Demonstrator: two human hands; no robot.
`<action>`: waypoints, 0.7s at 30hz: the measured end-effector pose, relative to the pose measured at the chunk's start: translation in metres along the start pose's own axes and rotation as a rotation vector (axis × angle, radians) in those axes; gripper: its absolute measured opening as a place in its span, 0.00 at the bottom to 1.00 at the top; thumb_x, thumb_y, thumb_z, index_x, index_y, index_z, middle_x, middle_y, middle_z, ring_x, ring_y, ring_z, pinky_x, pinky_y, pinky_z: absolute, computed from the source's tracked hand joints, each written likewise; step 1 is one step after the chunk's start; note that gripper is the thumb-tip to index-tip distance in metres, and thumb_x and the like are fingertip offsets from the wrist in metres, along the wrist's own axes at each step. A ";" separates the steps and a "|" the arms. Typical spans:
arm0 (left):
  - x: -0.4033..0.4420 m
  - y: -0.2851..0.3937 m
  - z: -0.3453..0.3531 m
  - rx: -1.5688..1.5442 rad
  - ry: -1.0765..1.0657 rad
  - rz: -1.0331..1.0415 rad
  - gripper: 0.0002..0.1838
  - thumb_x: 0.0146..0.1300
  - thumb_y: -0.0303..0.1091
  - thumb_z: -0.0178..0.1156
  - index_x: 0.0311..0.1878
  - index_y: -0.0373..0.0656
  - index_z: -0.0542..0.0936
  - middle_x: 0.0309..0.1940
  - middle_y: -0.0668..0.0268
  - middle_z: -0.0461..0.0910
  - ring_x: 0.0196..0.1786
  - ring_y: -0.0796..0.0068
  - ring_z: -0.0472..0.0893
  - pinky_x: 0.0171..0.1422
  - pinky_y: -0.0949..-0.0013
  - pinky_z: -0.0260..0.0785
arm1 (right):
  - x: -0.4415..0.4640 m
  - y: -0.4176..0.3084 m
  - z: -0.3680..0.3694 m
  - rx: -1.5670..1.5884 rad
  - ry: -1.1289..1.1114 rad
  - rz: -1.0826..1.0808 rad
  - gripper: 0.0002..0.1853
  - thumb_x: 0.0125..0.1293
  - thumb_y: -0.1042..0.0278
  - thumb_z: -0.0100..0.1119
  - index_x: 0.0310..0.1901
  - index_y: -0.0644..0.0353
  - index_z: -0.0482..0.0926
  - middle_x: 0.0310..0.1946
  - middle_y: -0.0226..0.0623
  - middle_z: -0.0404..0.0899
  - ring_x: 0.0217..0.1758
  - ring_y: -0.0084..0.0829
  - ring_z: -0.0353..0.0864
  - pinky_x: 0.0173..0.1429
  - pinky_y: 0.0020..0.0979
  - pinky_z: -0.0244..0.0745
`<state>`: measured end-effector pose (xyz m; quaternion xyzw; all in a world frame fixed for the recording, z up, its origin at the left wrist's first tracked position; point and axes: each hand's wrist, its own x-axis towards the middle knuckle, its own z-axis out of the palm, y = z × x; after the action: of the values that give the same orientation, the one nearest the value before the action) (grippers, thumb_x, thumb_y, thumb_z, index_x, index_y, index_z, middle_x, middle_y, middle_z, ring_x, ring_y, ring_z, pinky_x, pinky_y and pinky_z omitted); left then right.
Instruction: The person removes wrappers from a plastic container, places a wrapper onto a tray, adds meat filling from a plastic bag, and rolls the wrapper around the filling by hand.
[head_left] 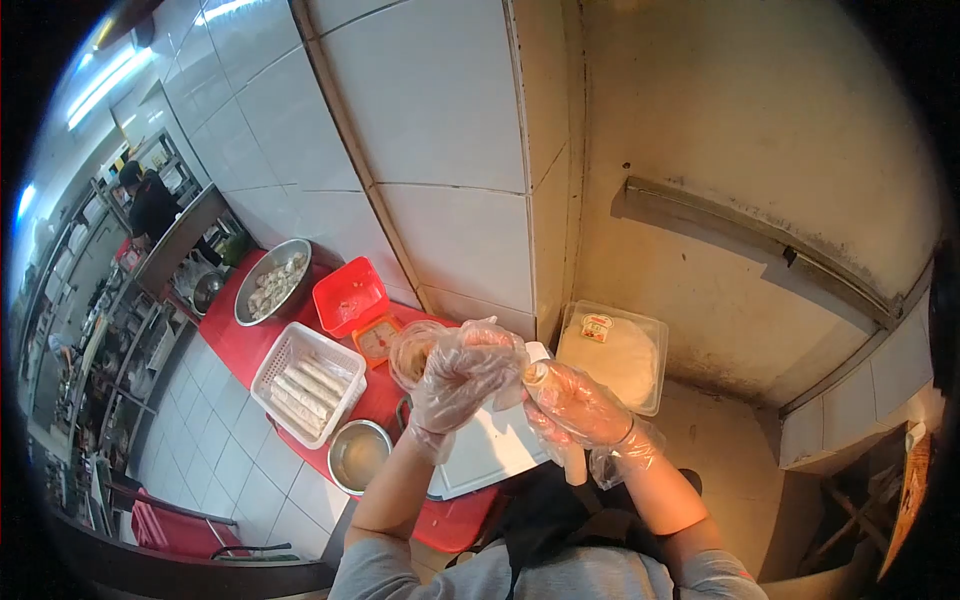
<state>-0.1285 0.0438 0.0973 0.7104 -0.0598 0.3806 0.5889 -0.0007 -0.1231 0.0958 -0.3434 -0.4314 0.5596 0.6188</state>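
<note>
Both my hands wear clear plastic gloves and are raised over a white board (490, 455). My right hand (585, 408) is wrapped round a pale roll (574, 465), whose ends show above and below the fingers. Close beside it on the left, my left hand (465, 372) has its fingers bent together; what they hold, if anything, is hidden by the glove. Behind the left hand is a round clear container (404, 356). Several pale rolls (306, 392) lie in a white basket (264, 385) to the left.
On the red table (228, 345) are a metal bowl of pale pieces (275, 284), a red tray (350, 297), an orange scale (377, 339) and a bowl of liquid (360, 457). A lidded clear box (615, 355) is at right. Another person (152, 208) stands far left.
</note>
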 end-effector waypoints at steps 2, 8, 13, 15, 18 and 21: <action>0.000 -0.008 0.000 0.108 -0.010 0.155 0.12 0.52 0.24 0.73 0.41 0.47 0.88 0.42 0.67 0.85 0.50 0.64 0.82 0.72 0.48 0.61 | -0.001 -0.001 0.001 0.030 -0.017 0.005 0.16 0.77 0.51 0.50 0.49 0.57 0.70 0.28 0.27 0.69 0.19 0.14 0.62 0.24 0.19 0.62; -0.007 0.002 0.008 0.006 0.055 -0.139 0.14 0.50 0.24 0.74 0.41 0.49 0.86 0.43 0.67 0.82 0.49 0.61 0.81 0.68 0.47 0.64 | -0.001 -0.005 0.001 0.079 -0.088 0.030 0.21 0.75 0.46 0.51 0.48 0.59 0.70 0.27 0.30 0.70 0.18 0.16 0.64 0.21 0.20 0.64; 0.005 0.018 0.006 -0.017 -0.041 -0.321 0.18 0.51 0.25 0.73 0.47 0.48 0.83 0.50 0.62 0.76 0.55 0.59 0.76 0.64 0.51 0.65 | 0.000 -0.004 0.000 0.193 -0.135 0.074 0.22 0.73 0.44 0.53 0.46 0.59 0.71 0.26 0.29 0.71 0.19 0.15 0.66 0.20 0.19 0.64; 0.011 0.013 0.004 0.214 -0.118 -0.006 0.21 0.53 0.27 0.72 0.52 0.46 0.80 0.53 0.61 0.74 0.57 0.59 0.75 0.64 0.53 0.66 | 0.003 -0.004 -0.001 0.184 -0.135 0.033 0.19 0.73 0.48 0.56 0.46 0.58 0.71 0.27 0.29 0.71 0.19 0.15 0.67 0.21 0.19 0.65; -0.006 -0.011 0.013 -0.093 0.016 -0.136 0.25 0.56 0.29 0.70 0.58 0.44 0.76 0.52 0.64 0.74 0.57 0.65 0.74 0.62 0.56 0.67 | 0.019 0.002 -0.007 0.122 -0.104 -0.092 0.14 0.70 0.58 0.61 0.46 0.58 0.71 0.27 0.28 0.72 0.21 0.16 0.70 0.23 0.20 0.68; -0.077 -0.073 -0.001 -0.232 -0.207 -0.532 0.28 0.60 0.33 0.70 0.63 0.43 0.72 0.48 0.69 0.76 0.52 0.74 0.75 0.56 0.63 0.71 | 0.047 0.030 -0.024 0.072 0.074 -0.236 0.12 0.66 0.70 0.64 0.46 0.57 0.71 0.27 0.26 0.73 0.22 0.17 0.72 0.25 0.22 0.70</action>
<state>-0.1444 0.0388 -0.0079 0.6641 0.0256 0.1294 0.7359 0.0098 -0.0706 0.0657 -0.2881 -0.4253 0.4850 0.7077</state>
